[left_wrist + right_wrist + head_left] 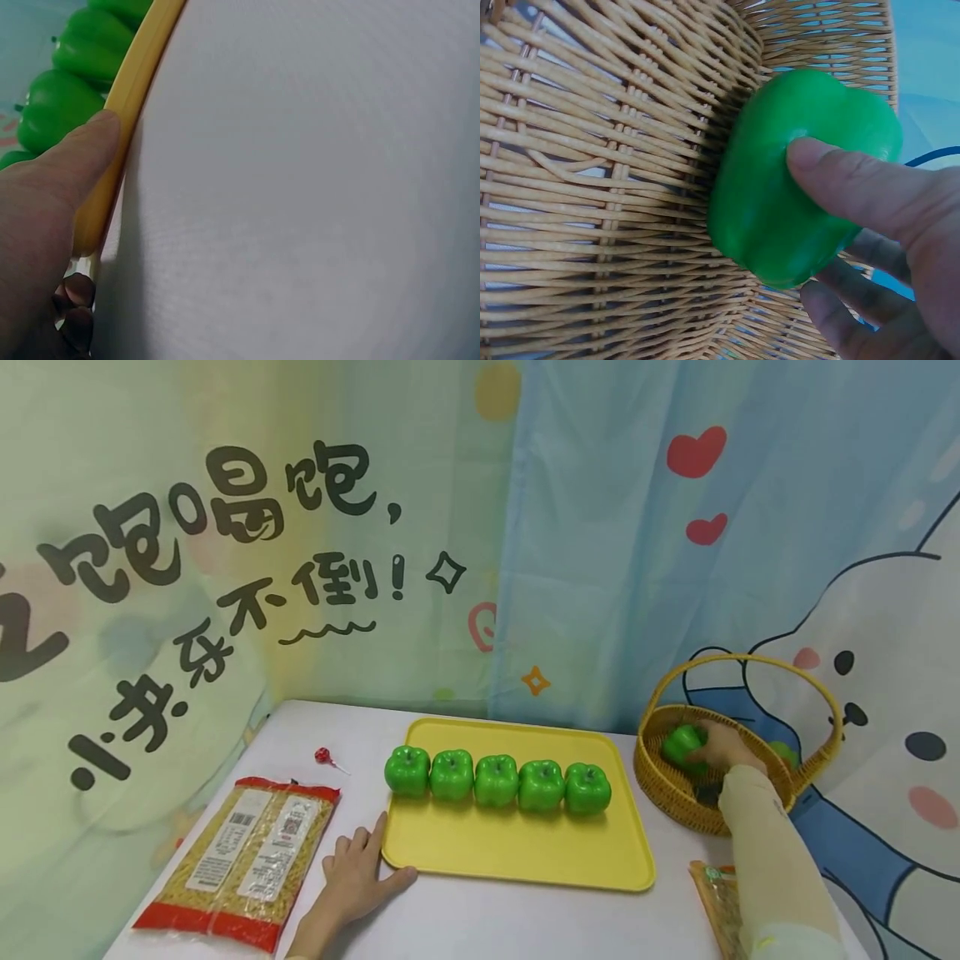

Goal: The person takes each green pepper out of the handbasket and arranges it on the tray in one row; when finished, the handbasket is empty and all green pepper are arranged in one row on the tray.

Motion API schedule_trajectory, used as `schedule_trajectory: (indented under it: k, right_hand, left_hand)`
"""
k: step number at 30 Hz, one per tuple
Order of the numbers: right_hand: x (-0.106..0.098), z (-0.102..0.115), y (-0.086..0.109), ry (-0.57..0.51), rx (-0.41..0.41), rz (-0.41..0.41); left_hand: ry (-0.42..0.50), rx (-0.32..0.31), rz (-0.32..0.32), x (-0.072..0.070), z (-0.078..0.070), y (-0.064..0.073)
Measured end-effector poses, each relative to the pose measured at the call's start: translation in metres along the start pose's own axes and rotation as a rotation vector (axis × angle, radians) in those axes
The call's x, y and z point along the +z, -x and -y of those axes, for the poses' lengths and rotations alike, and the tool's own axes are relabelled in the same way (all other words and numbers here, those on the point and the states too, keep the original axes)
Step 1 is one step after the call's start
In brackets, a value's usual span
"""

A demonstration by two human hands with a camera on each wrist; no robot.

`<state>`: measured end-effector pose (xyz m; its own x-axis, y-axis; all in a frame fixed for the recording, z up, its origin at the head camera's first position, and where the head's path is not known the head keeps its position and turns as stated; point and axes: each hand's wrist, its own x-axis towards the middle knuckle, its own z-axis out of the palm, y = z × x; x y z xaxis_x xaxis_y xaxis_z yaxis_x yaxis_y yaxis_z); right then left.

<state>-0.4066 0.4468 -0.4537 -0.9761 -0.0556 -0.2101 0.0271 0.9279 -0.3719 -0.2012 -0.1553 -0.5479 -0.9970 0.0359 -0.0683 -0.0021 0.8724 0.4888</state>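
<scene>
Inside the wicker basket [675, 797], my right hand [723, 746] grips a green bell pepper [802, 195]. The right wrist view has the thumb [840, 176] across its side and the other fingers beneath it. My left hand [356, 877] touches the near-left corner of the yellow tray [517, 864], with one finger along the left side and the thumb [86, 154] against the front rim. Several green bell peppers [497, 781] form a row across the tray, the leftmost overlapping its left rim in the head view.
A large clear bag of pasta-like pieces with red ends [243, 864] lies on the left. Behind it is a red-wrapped lollipop [323, 756]. A smaller packet [716, 897] lies partly under the right forearm. The basket's handle [738, 657] arches upright; a printed curtain hangs behind.
</scene>
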Motion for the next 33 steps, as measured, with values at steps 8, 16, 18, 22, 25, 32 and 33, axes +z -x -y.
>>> schedule_trajectory:
  k: [8, 16, 18, 22, 25, 32, 33]
  right_hand:
    - [-0.014, 0.018, 0.023, 0.007, -0.063, -0.144]
    - [-0.013, 0.048, 0.072, -0.109, -0.084, -0.308]
    - [-0.010, 0.056, 0.087, -0.145, -0.119, -0.341]
    - [-0.002, 0.072, 0.112, -0.205, -0.196, -0.371]
    - [0.005, 0.079, 0.127, -0.227, -0.213, -0.365]
    - [0.029, 0.083, 0.144, -0.235, -0.218, -0.311]
    - [0.033, 0.083, 0.146, -0.236, -0.222, -0.302]
  left_hand:
    - [0.003, 0.011, 0.004, 0.001, -0.002, 0.000]
    - [-0.025, 0.005, 0.008, 0.001, 0.001, -0.001]
    - [-0.028, 0.004, 0.013, 0.001, 0.002, -0.001]
    - [-0.024, 0.003, 0.012, -0.001, 0.002, 0.000]
    - [-0.020, 0.007, 0.009, -0.003, 0.001, 0.001]
    - [-0.017, 0.002, 0.029, -0.002, -0.001, 0.001]
    - [-0.018, 0.001, 0.031, -0.002, -0.001, 0.001]
